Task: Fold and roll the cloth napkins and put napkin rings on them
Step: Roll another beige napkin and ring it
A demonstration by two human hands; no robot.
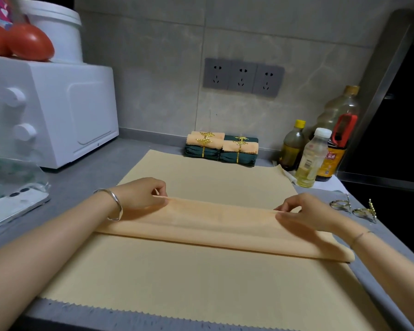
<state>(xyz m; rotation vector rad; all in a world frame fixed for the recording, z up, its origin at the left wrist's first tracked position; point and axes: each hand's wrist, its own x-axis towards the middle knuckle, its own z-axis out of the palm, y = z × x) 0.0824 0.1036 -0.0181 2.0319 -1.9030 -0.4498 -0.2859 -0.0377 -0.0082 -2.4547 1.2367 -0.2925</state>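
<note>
A large peach cloth napkin (201, 278) lies spread on the grey counter, with a raised fold (215, 218) running across its middle. My left hand (141, 192) pinches the fold's upper edge at its left end. My right hand (301, 211) pinches the same edge at its right end. Two gold napkin rings (354, 207) lie on the counter to the right of my right hand. At the back, several rolled napkins (221, 149), peach and dark green, sit stacked with gold rings on them.
A white oven (58, 111) stands at the left with tomatoes and a white bucket on top. A phone (12, 206) and a plastic bag lie left of the cloth. Three bottles (320, 149) stand at the back right. A dark hob edge (380, 182) borders the right.
</note>
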